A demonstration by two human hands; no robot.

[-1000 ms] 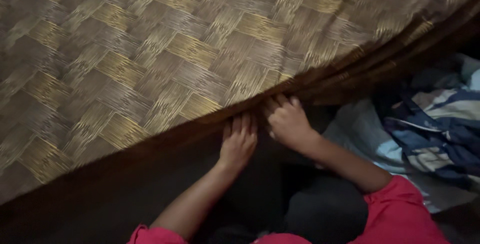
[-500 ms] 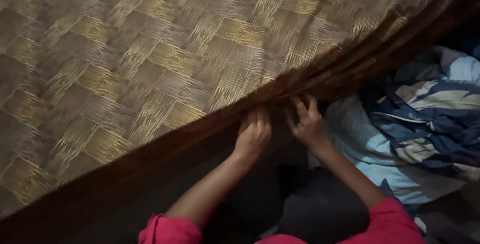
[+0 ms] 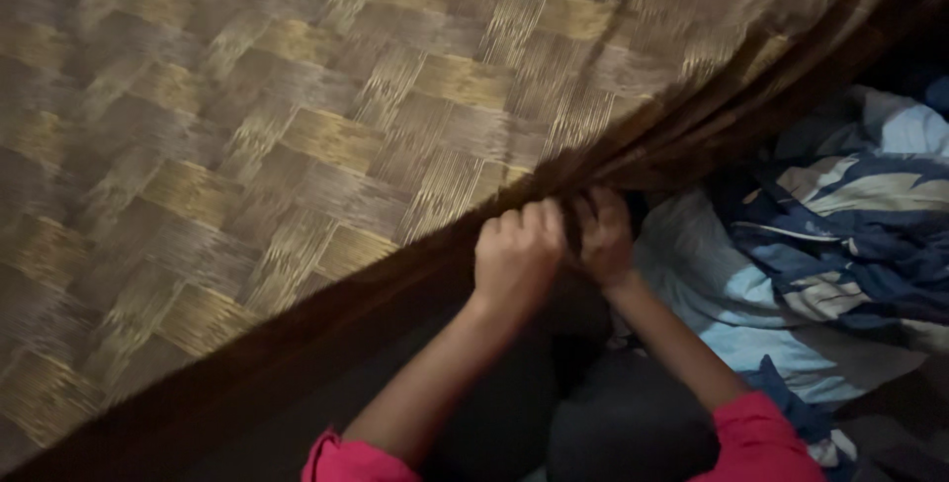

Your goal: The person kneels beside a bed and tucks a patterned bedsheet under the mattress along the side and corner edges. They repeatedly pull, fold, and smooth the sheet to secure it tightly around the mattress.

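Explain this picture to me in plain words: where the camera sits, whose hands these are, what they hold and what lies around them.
There is no machine here. One camera is worn on a person's head and looks down, so the two bare arms coming up from the bottom are that person's own, in pink sleeves.

The big brown and gold sheet with a woven check pattern is a cloth spread over the upper left of the picture. Its dark border runs slantwise across the view.

The left hand and the right hand sit close together at that border, fingers curled into the bunched edge, so both seem to grip it.

To the right lies a crumpled blue and white fabric. The picture is dim and a little blurred, so finer detail cannot be told.
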